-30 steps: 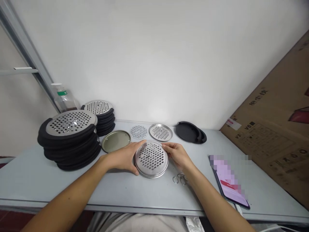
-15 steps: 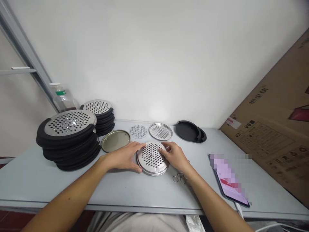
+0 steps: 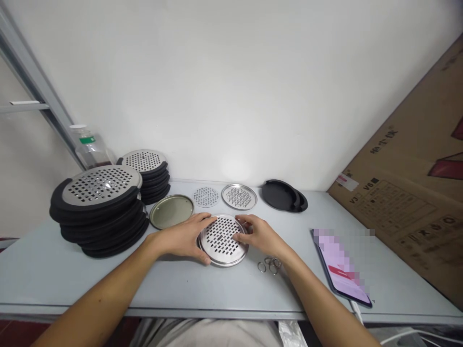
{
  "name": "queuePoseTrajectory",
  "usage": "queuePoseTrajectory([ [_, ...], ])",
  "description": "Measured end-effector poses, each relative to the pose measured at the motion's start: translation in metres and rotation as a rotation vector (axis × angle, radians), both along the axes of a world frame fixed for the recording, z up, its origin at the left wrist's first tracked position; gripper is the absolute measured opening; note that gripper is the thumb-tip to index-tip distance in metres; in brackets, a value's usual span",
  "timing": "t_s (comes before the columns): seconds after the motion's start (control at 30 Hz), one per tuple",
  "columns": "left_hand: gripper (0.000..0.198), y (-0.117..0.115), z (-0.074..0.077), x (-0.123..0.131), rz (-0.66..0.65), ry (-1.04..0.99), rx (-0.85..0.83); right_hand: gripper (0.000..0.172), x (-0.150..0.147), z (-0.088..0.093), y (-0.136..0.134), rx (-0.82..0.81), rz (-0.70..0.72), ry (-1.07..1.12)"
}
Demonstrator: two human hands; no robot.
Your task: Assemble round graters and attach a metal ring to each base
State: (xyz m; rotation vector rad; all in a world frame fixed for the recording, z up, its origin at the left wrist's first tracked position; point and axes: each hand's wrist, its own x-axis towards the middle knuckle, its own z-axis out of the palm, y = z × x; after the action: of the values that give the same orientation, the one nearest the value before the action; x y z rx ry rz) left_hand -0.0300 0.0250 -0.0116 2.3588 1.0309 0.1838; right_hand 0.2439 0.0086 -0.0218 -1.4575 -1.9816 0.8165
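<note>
The plastic bottle [image 3: 89,145] held something brown; my open left grip [image 3: 180,236] and right grip [image 3: 258,236] rested on the perforated steel disc [image 3: 220,240] between them

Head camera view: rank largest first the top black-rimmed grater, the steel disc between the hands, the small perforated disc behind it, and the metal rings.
Black-rimmed grater
Steel disc, but it sits nearer the camera, so its rank over the next is unsure
Small perforated disc
Metal rings

white wall [image 3: 231,86] behind a grey table [image 3: 54,279]
</note>
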Motion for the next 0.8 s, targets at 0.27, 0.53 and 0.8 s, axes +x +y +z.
queuePoseTrajectory([
  [0.27,0.117,-0.004,0.007,0.004,-0.004,0.046,-0.017,0.113,0.011,-0.001,-0.007,0.023,0.308,-0.120],
  [0.53,0.117,-0.003,0.003,0.006,-0.022,0.047,-0.001,0.115,0.009,-0.003,-0.006,0.048,0.338,-0.149],
  [0.8,0.118,-0.004,0.003,0.007,-0.002,0.027,-0.007,0.114,0.010,-0.005,-0.004,0.038,0.354,-0.088],
])
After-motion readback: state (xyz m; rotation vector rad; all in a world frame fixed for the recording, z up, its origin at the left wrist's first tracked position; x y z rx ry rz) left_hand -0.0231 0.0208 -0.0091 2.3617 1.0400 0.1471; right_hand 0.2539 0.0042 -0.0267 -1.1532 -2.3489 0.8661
